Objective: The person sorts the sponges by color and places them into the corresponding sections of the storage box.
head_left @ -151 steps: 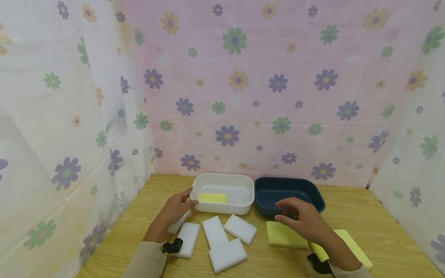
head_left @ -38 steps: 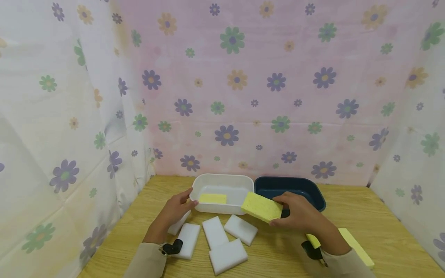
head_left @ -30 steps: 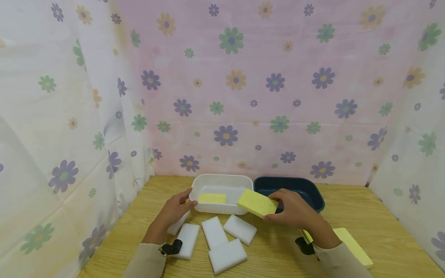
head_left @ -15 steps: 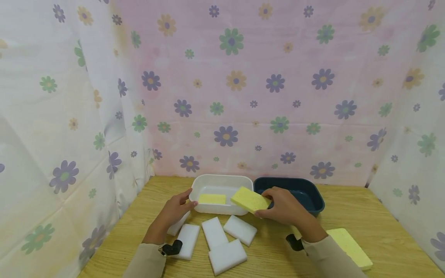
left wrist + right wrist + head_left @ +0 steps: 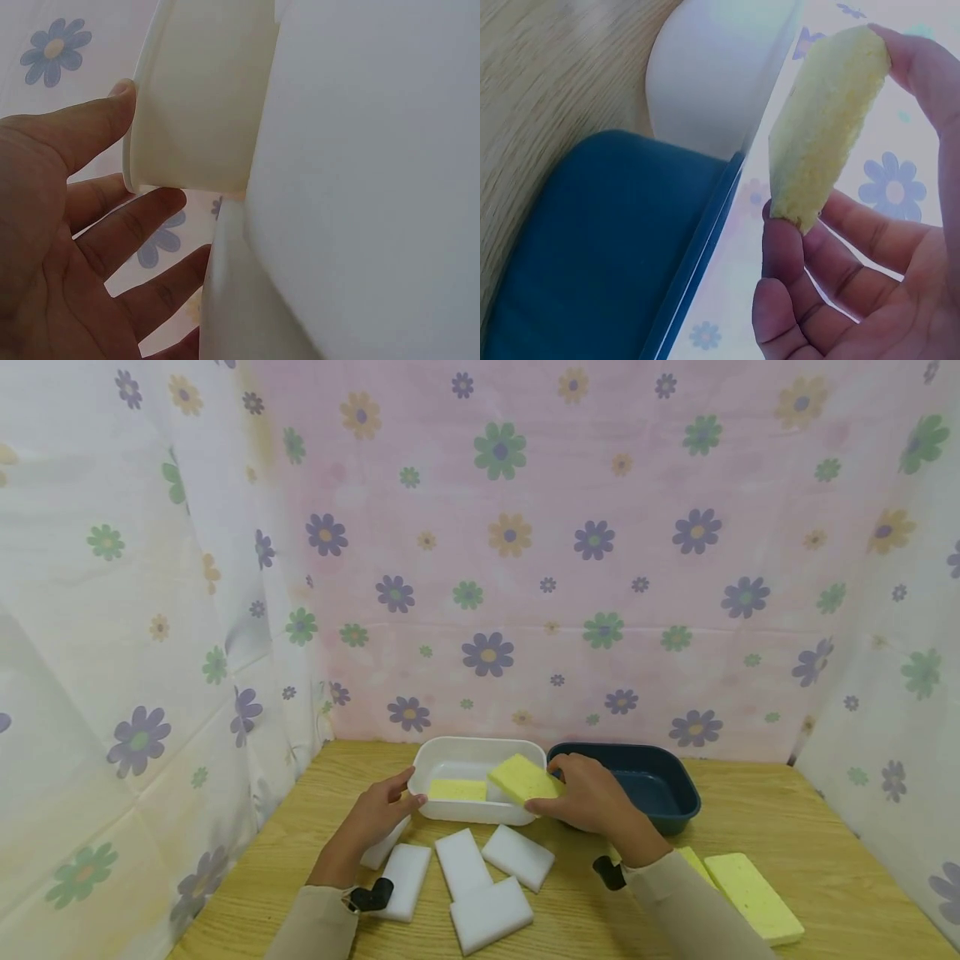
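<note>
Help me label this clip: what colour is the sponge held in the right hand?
Yellow; the held sponge shows best in the head view.

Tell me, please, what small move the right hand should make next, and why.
Probably lower the held yellow sponge into the white tub: the right hand pinches it, tilted, over the tub's right end, and another yellow sponge already lies inside.

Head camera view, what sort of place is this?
Probably a small screened-off work area: flowered cloth hangs behind and on both sides of a wood-grain table, where a white tub and a dark blue tub stand. Whether home or workplace, I can't tell.
</note>
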`<action>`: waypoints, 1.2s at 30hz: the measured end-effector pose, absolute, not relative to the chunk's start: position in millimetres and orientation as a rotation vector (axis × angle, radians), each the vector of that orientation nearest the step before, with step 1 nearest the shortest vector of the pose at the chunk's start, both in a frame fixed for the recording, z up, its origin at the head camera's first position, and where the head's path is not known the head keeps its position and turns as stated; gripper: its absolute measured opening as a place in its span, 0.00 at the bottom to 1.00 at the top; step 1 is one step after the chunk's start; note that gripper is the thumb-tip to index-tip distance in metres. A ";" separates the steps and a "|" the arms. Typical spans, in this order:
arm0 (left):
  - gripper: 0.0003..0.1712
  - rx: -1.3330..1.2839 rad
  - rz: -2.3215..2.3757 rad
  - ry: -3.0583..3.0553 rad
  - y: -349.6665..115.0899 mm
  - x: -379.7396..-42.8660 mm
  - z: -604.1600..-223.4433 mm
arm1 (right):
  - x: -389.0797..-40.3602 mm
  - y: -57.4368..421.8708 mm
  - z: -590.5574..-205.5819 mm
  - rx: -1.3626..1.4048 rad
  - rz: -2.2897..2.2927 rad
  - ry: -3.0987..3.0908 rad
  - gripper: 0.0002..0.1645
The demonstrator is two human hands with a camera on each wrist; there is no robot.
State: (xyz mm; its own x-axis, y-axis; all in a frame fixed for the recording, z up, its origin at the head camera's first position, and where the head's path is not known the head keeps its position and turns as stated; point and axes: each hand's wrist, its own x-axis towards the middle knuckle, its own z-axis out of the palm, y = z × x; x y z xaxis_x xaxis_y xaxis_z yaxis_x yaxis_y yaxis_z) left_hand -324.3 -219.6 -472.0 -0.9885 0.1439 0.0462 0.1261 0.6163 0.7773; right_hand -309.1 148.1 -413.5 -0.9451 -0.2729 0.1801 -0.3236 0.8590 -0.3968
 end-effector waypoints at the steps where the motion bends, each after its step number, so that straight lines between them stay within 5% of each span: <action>1: 0.44 0.235 1.347 2.807 -219.7 -324.4 -472.1 | -310.2 146.0 -413.2 0.462 0.657 -2.912 0.45; 22: 0.44 0.241 1.370 2.809 -219.4 -324.7 -470.8 | -326.1 115.7 -410.7 0.204 0.704 -2.925 0.50; 28: 0.43 0.228 1.358 2.806 -219.2 -324.4 -471.2 | -328.3 108.9 -414.8 0.151 0.716 -2.925 0.38; 36: 0.42 0.222 1.374 2.791 -218.2 -321.4 -468.9 | -330.6 100.1 -416.8 0.083 0.694 -2.940 0.39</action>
